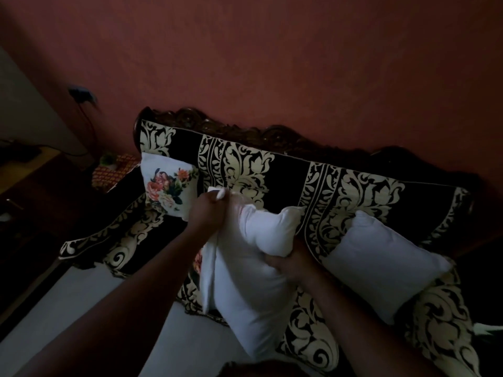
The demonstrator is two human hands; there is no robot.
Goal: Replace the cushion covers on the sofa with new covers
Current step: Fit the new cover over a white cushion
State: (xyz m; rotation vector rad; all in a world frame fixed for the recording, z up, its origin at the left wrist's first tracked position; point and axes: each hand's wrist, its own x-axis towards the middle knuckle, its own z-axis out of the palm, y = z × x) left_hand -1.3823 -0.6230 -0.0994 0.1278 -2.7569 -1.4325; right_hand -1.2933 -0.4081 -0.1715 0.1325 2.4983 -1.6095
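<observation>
Both hands (209,210) (288,261) grip a plump (white) cushion (250,270).

No readable text, labels, brands or numbers that I can make out anywhere; the view's dim, only patterned fabric.

held cushion (250,268) mid-sofa (285,170), cushions (381,257) left and right

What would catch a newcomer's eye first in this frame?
The plain white cushion at centre, squeezed between both hands: the left hand grips fabric at its top left edge, the right hand clutches its right side. Behind it runs the sofa in bold black-and-cream damask, with a floral cushion at its left end and another bare white cushion at right.
</observation>
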